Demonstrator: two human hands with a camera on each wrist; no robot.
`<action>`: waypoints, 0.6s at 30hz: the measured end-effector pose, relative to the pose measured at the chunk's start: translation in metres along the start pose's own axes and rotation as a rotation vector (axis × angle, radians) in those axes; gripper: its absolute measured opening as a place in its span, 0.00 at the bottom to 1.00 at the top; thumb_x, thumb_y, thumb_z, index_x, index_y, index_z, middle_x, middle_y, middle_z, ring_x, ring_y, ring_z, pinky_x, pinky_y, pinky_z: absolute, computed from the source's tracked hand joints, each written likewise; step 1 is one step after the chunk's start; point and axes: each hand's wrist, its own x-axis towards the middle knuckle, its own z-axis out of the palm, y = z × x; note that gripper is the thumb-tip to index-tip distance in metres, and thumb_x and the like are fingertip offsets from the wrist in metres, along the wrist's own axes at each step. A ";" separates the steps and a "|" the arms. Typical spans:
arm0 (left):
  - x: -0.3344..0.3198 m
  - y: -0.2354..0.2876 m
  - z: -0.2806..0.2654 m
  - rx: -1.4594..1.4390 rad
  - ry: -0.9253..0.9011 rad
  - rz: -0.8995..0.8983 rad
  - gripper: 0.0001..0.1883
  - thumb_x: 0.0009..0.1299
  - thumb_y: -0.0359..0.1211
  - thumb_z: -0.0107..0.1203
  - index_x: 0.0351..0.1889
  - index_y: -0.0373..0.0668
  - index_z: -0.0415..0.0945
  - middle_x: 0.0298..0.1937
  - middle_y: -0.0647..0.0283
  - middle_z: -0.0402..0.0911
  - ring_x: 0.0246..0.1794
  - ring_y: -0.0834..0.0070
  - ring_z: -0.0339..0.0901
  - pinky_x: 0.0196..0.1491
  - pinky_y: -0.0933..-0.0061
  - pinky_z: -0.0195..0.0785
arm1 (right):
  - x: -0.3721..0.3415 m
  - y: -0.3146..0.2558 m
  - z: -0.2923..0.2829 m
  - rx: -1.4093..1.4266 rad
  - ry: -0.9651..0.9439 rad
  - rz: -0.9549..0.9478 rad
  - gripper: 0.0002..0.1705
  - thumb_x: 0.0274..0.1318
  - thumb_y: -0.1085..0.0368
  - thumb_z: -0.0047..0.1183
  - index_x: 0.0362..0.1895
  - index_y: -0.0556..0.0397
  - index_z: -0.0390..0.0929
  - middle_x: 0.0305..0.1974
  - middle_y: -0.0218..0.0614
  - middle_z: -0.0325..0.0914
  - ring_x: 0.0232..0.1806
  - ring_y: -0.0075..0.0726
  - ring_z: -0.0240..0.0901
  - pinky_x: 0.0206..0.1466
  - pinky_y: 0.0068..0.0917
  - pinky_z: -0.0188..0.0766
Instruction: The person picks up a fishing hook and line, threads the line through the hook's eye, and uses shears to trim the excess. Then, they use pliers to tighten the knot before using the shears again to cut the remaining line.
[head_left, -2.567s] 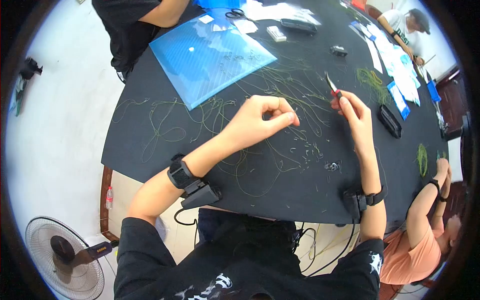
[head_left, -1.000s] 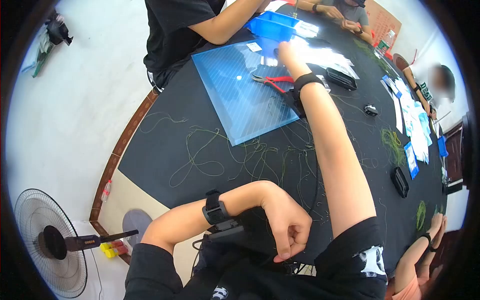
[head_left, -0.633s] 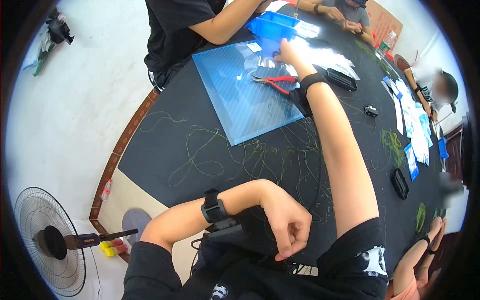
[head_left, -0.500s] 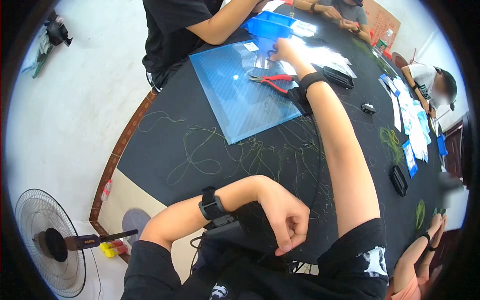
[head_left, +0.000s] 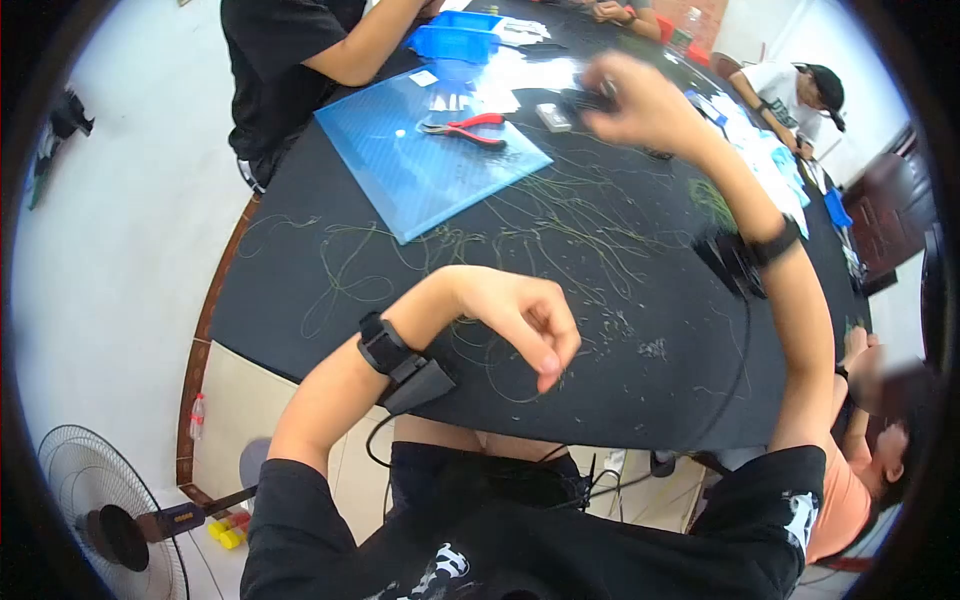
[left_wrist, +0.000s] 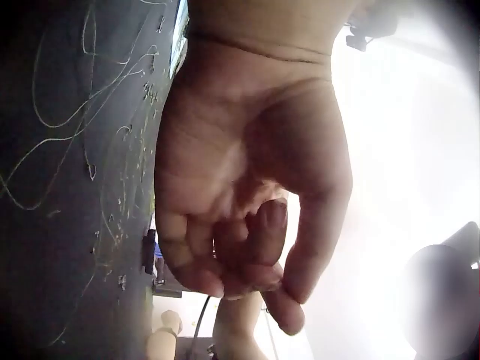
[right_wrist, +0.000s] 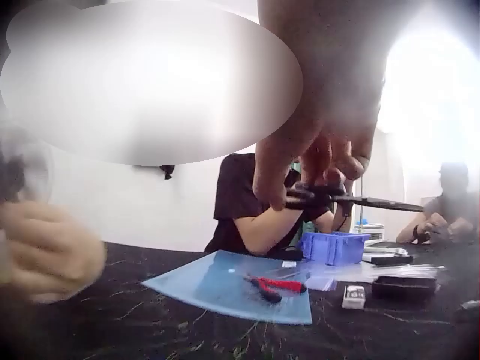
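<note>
My right hand point(head_left: 635, 105), blurred and raised over the far part of the table, holds black-handled scissors point(right_wrist: 341, 199) by the finger loops, blades pointing right in the right wrist view. My left hand point(head_left: 525, 315) hovers above the near table edge, fingers curled and thumb tip pressed to the fingers. A thin green line point(head_left: 515, 401), like fishing line, curves up to those fingertips; whatever small end lies between them is hidden. Red-handled pliers point(head_left: 470, 130) rest on a blue plastic folder point(head_left: 410, 205).
Tangled green lines point(head_left: 345, 275) and small clippings point(head_left: 615, 325) lie across the black table point(head_left: 640, 410). Behind the folder stand a blue bin point(head_left: 455, 40) and a small white box point(head_left: 553, 117). A cable hangs from the right wrist camera. Other people sit around the table.
The right hand has swapped the pliers for the scissors, leaving the pliers on the folder, and has swung back to the right. The left hand has risen from the lap over the table edge.
</note>
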 end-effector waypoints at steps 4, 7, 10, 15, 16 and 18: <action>0.002 0.004 -0.002 0.051 0.248 0.029 0.12 0.65 0.36 0.55 0.26 0.36 0.76 0.26 0.62 0.77 0.31 0.77 0.70 0.34 0.76 0.61 | -0.111 -0.057 -0.060 0.218 -0.456 0.264 0.25 0.33 0.68 0.60 0.42 0.52 0.68 0.36 0.34 0.68 0.28 0.32 0.68 0.31 0.27 0.68; 0.001 0.003 -0.006 0.028 0.484 0.072 0.12 0.64 0.37 0.56 0.26 0.37 0.76 0.28 0.64 0.76 0.33 0.77 0.70 0.36 0.76 0.61 | -0.164 -0.080 -0.069 0.251 -0.707 0.436 0.27 0.36 0.64 0.60 0.45 0.53 0.67 0.42 0.41 0.70 0.39 0.46 0.73 0.42 0.37 0.72; -0.002 -0.005 -0.016 -0.127 0.620 0.190 0.09 0.65 0.36 0.54 0.29 0.40 0.73 0.32 0.65 0.74 0.38 0.77 0.69 0.43 0.77 0.60 | -0.190 -0.089 -0.063 0.239 -0.709 0.476 0.26 0.38 0.69 0.58 0.46 0.53 0.66 0.43 0.41 0.69 0.39 0.47 0.73 0.41 0.37 0.71; -0.004 -0.010 -0.023 -0.207 0.771 0.302 0.07 0.67 0.36 0.52 0.30 0.44 0.70 0.34 0.68 0.73 0.42 0.79 0.68 0.49 0.74 0.60 | -0.194 -0.104 -0.058 -0.037 -0.357 0.215 0.23 0.39 0.78 0.50 0.46 0.54 0.68 0.45 0.39 0.67 0.39 0.43 0.71 0.41 0.35 0.68; -0.002 -0.009 -0.021 -0.240 0.815 0.330 0.08 0.68 0.35 0.51 0.32 0.40 0.74 0.33 0.67 0.75 0.35 0.82 0.67 0.47 0.76 0.61 | -0.173 -0.123 -0.077 0.109 -0.319 0.290 0.20 0.38 0.80 0.47 0.42 0.55 0.69 0.44 0.39 0.68 0.47 0.45 0.69 0.49 0.35 0.66; -0.002 -0.006 -0.021 -0.213 0.832 0.324 0.08 0.68 0.36 0.51 0.31 0.43 0.71 0.31 0.70 0.70 0.38 0.81 0.66 0.49 0.75 0.61 | -0.146 -0.150 -0.109 0.524 -0.079 0.129 0.17 0.42 0.79 0.44 0.41 0.58 0.68 0.40 0.42 0.70 0.47 0.47 0.72 0.49 0.35 0.68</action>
